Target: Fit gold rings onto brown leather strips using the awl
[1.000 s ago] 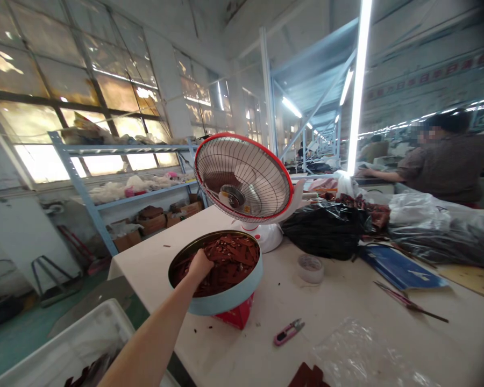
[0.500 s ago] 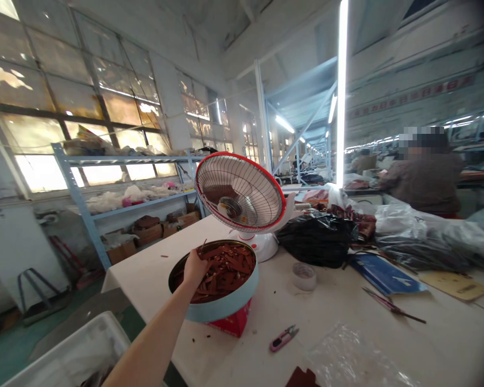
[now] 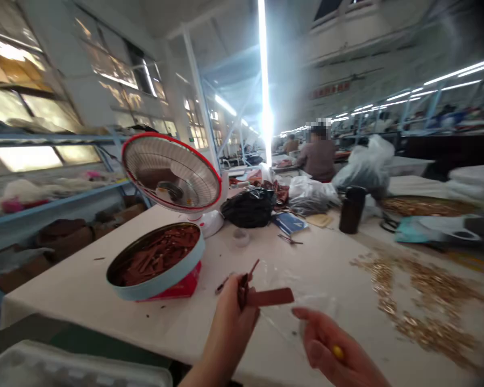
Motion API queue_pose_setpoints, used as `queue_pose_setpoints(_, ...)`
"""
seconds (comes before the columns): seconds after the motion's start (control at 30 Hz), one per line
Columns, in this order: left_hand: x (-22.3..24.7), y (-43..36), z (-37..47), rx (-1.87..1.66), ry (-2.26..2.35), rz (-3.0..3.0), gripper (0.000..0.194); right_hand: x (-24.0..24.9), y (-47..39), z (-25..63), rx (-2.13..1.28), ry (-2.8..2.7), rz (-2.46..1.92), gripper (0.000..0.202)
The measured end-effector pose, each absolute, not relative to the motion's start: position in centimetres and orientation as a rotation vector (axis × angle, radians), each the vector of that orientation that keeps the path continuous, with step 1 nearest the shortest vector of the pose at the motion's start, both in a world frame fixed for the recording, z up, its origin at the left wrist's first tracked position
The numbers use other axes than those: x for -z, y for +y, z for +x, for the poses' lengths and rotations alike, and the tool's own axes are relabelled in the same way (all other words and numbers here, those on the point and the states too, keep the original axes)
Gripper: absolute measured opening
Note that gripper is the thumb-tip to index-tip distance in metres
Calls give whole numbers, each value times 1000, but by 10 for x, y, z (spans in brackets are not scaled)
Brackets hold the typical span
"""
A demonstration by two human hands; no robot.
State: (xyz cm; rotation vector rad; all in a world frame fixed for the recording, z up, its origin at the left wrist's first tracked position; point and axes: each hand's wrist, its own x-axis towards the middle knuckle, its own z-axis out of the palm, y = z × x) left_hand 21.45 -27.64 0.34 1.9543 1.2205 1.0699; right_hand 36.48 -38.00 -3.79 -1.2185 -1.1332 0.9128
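My left hand [image 3: 234,307] is closed round brown leather strips [image 3: 271,297]. One wide flat strip points right out of the grip, and a thin one sticks up. Close by on the right is my right hand [image 3: 331,344], its index finger pointing towards the wide strip's end without clearly touching it. The other fingers are curled round something with a yellow end [image 3: 337,352]; the rest of it is hidden. Left of both hands, a round light-blue tin [image 3: 161,282] full of brown leather pieces [image 3: 161,258] rests tilted on a red box [image 3: 181,285].
A red-rimmed fan heater [image 3: 173,177] stands behind the tin. Beyond my hands lie a tape roll [image 3: 241,237], a black plastic bag [image 3: 250,208], and a blue booklet [image 3: 290,223]. Gold metal pieces [image 3: 423,301] spread across the right, near a dark cup [image 3: 352,210]. A person [image 3: 318,156] sits farther back.
My left hand has left the tin and moved right, now holding leather strips. My right hand has come into view. The view has swung right, showing the gold pieces and cup.
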Motion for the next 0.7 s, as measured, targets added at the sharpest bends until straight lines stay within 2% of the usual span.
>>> queue_pose_setpoints(0.07,20,-311,238,-1050,1118,1919,23,31,-394,368,-858,-1077,-1191,47)
queue_pose_setpoints(0.13,39,-332,255,-1025,1081,1847,26,26,-403,376,-730,-1085,-1241,34)
queue_pose_setpoints(0.23,57,-349,267,-1003,1128,1634,15,24,-418,400,-675,-1034,-1343,28)
queue_pose_setpoints(0.33,57,-366,272,-1014,1178,1575,14,26,-437,425,-680,-1006,-1417,25)
queue_pose_setpoints(0.53,52,-401,293,-804,966,2111,20,40,-458,431,-731,-1136,-1376,16)
queue_pose_setpoints(0.63,67,-402,306,-842,923,2062,13,53,-467,440,-787,-1260,-1366,13)
queue_pose_setpoints(0.7,79,-397,312,-872,943,1872,10,65,-472,460,-759,-1340,-1537,19)
